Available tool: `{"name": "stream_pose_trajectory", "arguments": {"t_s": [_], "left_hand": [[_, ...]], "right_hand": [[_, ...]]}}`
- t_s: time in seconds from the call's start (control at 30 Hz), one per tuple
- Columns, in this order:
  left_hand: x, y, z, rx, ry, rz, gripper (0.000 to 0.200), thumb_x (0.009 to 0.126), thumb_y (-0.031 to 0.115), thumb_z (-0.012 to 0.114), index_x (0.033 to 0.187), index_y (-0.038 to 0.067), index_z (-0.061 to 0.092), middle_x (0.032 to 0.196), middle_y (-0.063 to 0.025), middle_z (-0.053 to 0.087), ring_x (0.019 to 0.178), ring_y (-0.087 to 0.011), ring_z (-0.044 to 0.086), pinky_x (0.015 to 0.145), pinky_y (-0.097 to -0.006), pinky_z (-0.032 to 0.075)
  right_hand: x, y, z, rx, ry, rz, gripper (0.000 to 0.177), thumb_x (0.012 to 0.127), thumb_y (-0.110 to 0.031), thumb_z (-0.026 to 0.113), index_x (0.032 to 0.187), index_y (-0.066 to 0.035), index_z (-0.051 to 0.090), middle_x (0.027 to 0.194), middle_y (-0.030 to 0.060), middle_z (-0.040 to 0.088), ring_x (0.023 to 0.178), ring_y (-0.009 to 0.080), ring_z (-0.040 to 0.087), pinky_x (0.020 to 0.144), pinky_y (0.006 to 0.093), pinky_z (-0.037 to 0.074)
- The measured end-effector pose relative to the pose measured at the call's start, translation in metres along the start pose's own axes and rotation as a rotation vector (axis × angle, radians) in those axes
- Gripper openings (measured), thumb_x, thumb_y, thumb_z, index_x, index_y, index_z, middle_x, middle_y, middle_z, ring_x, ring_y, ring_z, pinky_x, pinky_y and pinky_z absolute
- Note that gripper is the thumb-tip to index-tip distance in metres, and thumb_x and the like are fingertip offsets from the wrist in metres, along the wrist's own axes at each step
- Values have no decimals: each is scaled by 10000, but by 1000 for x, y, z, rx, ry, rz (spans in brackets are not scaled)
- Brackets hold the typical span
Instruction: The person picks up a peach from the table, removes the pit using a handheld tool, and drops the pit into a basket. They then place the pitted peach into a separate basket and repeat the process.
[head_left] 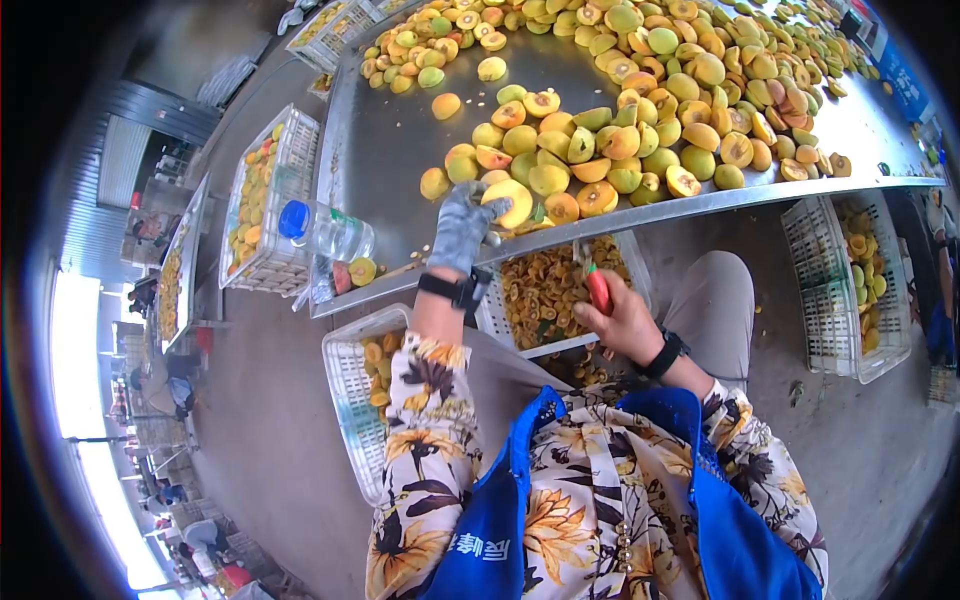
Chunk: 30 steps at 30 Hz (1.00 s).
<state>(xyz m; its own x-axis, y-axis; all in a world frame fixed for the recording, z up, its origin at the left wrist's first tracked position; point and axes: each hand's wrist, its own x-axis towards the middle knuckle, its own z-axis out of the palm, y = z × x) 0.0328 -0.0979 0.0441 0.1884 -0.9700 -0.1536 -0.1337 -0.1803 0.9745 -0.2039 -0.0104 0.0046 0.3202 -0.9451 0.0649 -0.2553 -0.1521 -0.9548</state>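
My left hand (466, 222), in a grey glove, has its fingers closed around a yellow peach half (508, 204) at the near edge of the metal table (400, 130). Bare, my right hand (628, 318) grips a small tool by its red handle (599, 290). The tool's metal tip points up and away from me, apart from the peach half; its exact shape is too small to tell. Just beyond my left hand lies a heap of cut peaches (580, 145), several showing reddish hollows. Below the tool, a white crate (560, 348) holds brownish fruit pieces.
A raised metal rim (690, 208) edges the table. Fruit-filled crates stand at the left (290, 180), by my left knee (350, 400) and at the right (830, 300). A clear bottle (342, 236) with a blue cap sits at the table's left corner. People work far left.
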Motion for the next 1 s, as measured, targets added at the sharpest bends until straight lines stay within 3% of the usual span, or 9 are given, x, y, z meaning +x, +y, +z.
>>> {"name": "stream_pose_trajectory", "arguments": {"t_s": [0.2, 0.33, 0.43, 0.53, 0.6, 0.67, 0.7, 0.83, 1.0], "left_hand": [[-95, -9, 11, -349, -115, -113, 333, 745, 209, 681, 989, 38, 531, 799, -25, 588, 537, -56, 509, 400, -159, 376], [-106, -52, 21, -889, -2, -320, 337, 855, 285, 556, 1102, 62, 504, 981, -59, 577, 855, -149, 596, 732, -274, 519], [-100, -76, 33, -781, 102, -33, 311, 900, 304, 487, 1094, 63, 507, 983, -70, 576, 895, -174, 584, 782, -282, 502], [-95, -78, 35, -1004, 202, -93, 281, 908, 276, 477, 1089, 63, 506, 948, -62, 583, 905, -190, 580, 810, -292, 489], [-95, -87, 36, -997, 223, -69, 293, 905, 284, 492, 1083, 52, 517, 945, -63, 592, 894, -184, 585, 790, -297, 496], [-98, -89, 37, -574, 289, 65, 307, 900, 288, 512, 1075, 37, 533, 968, -64, 596, 876, -184, 594, 776, -304, 501], [-100, -83, 36, -828, 208, -34, 315, 896, 291, 527, 1067, 28, 550, 982, -66, 601, 853, -188, 602, 759, -307, 508], [-109, -66, 47, -854, 256, -15, 293, 890, 248, 541, 1072, 18, 552, 979, -69, 605, 848, -185, 607, 752, -302, 511], [-112, -71, 47, -237, 163, 204, 261, 885, 169, 533, 1088, 5, 550, 1015, -97, 611, 861, -174, 611, 758, -298, 514]], "right_hand": [[25, -16, 43, 233, 37, -114, 513, 781, -245, 678, 1156, 14, 441, 886, 147, 585, 788, 213, 574, 716, 310, 464], [16, -20, 52, 239, -127, 92, 464, 790, -256, 677, 1109, 7, 467, 827, 145, 590, 755, 200, 580, 709, 307, 465], [10, -14, 54, 2, 23, -198, 443, 783, -242, 684, 1070, 10, 460, 727, 134, 580, 595, 290, 577, 549, 373, 461], [3, -15, 44, -171, -27, -232, 389, 778, -232, 671, 999, 9, 460, 700, 205, 570, 623, 392, 572, 529, 426, 448], [-6, -16, 41, -195, -114, -177, 360, 776, -221, 662, 964, 7, 457, 689, 234, 561, 661, 426, 559, 535, 445, 443], [-11, -16, 41, -280, -174, -123, 322, 771, -197, 655, 915, 1, 446, 636, 229, 553, 649, 420, 562, 534, 453, 437], [-12, -15, 41, -294, -186, -95, 306, 767, -165, 645, 915, 3, 436, 612, 233, 548, 630, 423, 559, 536, 468, 430], [-15, -8, 41, -328, -197, -120, 285, 767, -131, 618, 925, 13, 428, 619, 239, 551, 622, 427, 558, 541, 476, 431], [-21, -8, 40, -351, -301, -44, 247, 745, -82, 561, 926, 24, 430, 643, 258, 556, 646, 430, 560, 571, 476, 443]]}}
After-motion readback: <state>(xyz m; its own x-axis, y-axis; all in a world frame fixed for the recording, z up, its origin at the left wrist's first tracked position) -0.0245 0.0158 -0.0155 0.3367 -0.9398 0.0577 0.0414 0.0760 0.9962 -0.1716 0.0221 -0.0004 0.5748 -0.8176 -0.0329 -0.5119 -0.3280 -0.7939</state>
